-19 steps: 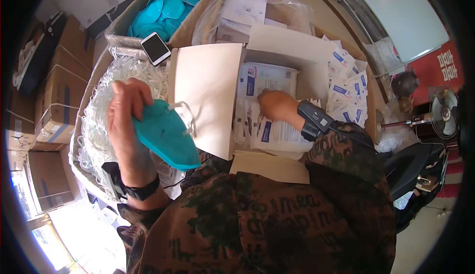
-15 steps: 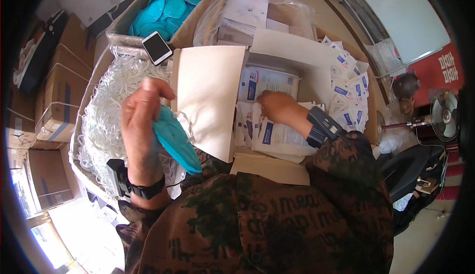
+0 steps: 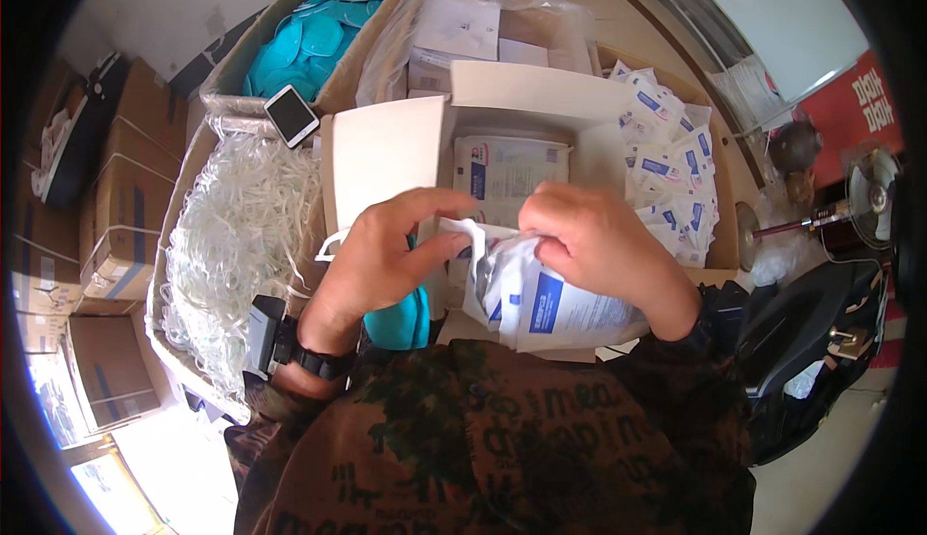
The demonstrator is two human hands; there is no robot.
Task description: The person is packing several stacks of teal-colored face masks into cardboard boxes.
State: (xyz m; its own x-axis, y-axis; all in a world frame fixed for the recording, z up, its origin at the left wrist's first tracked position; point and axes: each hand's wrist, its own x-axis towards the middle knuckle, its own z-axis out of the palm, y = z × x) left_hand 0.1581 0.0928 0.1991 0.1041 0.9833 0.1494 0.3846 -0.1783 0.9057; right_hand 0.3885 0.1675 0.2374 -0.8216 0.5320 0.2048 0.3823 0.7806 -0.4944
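Left hand [image 3: 372, 255] gripping teal pad [image 3: 401, 318] and edge of white pouch [image 3: 541, 294], right hand [image 3: 599, 245] pinching pouch top, pouch at 6 o'clock of open white box [image 3: 541, 100], phone [image 3: 292, 115] at 10 o'clock.

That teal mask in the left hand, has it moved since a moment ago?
Yes. The teal mask has come rightward, off the shredded white strips toward the white pouch, measured against the phone.

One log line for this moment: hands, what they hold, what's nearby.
left hand: holds teal mask, pinches pouch edge | right hand: grips pouch | nearby: open white box, phone
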